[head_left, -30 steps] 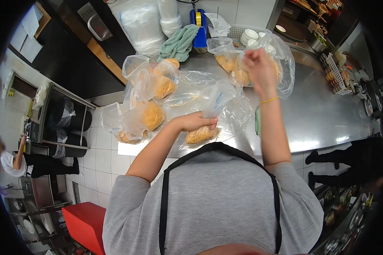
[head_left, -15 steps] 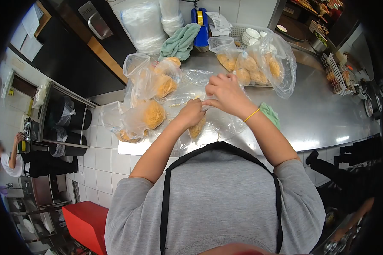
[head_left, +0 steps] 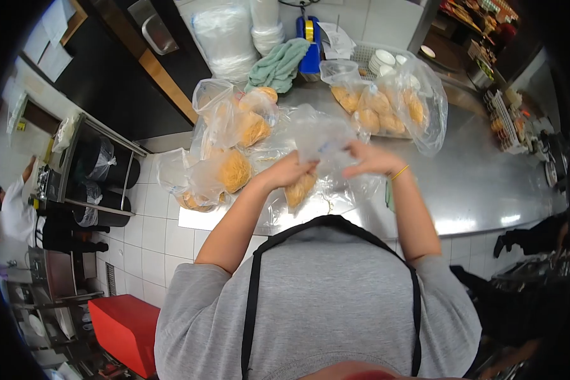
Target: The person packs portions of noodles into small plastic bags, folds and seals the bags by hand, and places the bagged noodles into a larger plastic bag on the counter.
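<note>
My left hand is closed round the neck of a clear plastic bag with orange-yellow shredded food in its bottom. The bag's empty upper part stands up loose above my fingers. Just right of it, my right hand has its fingers apart, slightly blurred, near the plastic. Under both lies a clear plastic sheet on the steel counter. To the left are several filled bags. More filled bags lie at the back right inside a larger clear bag.
A green cloth, a blue tape dispenser and stacked plastic bags line the back. Small white dishes sit in a basket. A red object stands at lower left. A person is at far left.
My right hand came from the back-right bags to the bag neck, then moved right, off it, with fingers spread. The bag's top now stands up open above my left hand, which keeps its hold.
</note>
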